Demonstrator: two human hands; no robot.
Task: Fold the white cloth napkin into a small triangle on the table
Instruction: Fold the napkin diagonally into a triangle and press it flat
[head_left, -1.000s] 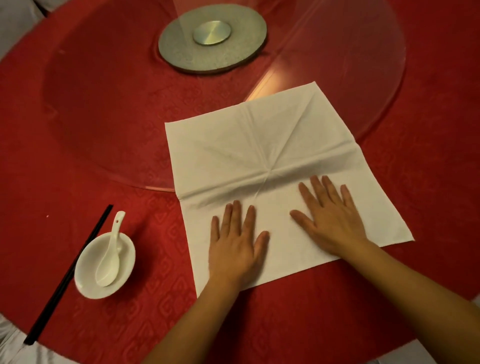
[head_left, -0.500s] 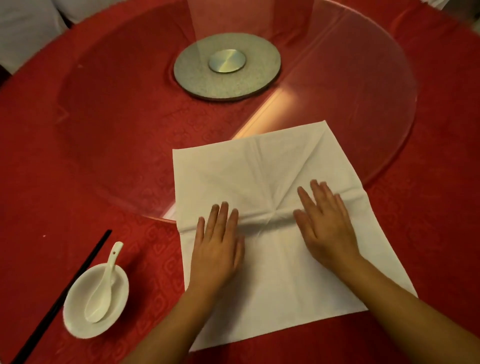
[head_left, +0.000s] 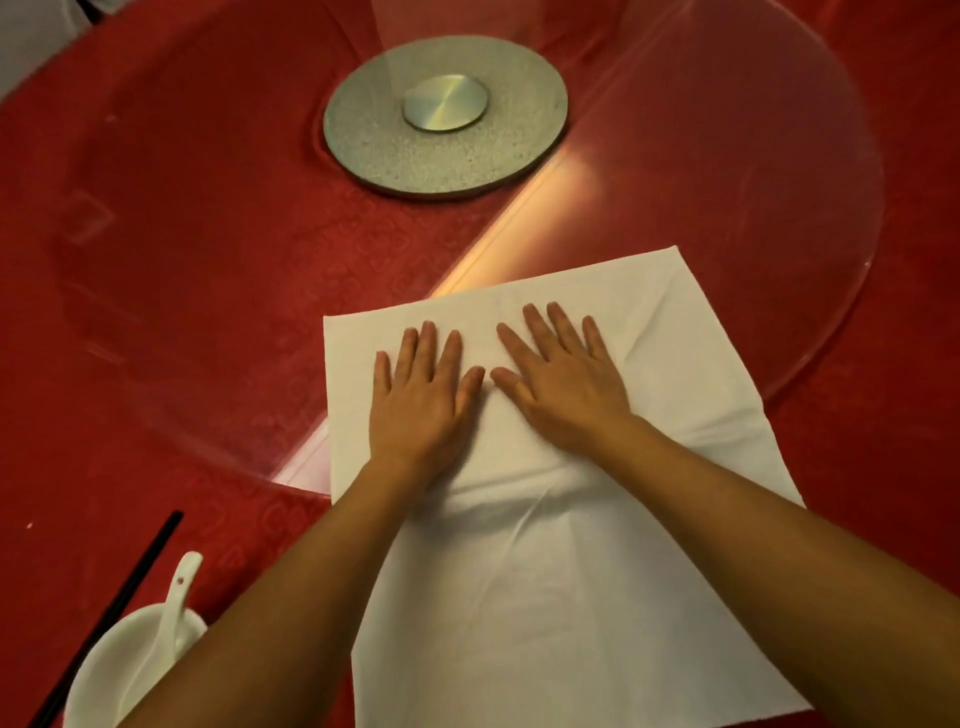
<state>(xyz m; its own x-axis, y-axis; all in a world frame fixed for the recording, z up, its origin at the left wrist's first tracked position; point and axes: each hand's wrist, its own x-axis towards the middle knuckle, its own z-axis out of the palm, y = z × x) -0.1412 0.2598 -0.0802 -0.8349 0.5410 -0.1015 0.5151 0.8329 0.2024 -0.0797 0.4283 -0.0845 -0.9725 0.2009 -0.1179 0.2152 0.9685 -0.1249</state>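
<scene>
Left hand (head_left: 423, 400) and right hand (head_left: 563, 382) lie flat, fingers spread, gripping nothing, pressing white napkin (head_left: 519, 597); bowl (head_left: 111, 670) at 8 o'clock.

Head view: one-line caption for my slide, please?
Left hand and right hand press flat on the unfolded white napkin over the red tablecloth.

Both palms flat on the unfolded napkin

The left hand (head_left: 422, 400) and right hand (head_left: 563, 382) lie side by side, fingers spread, on the white napkin's (head_left: 545, 597) far half; its far edge overlaps the glass turntable (head_left: 779, 208).
</scene>
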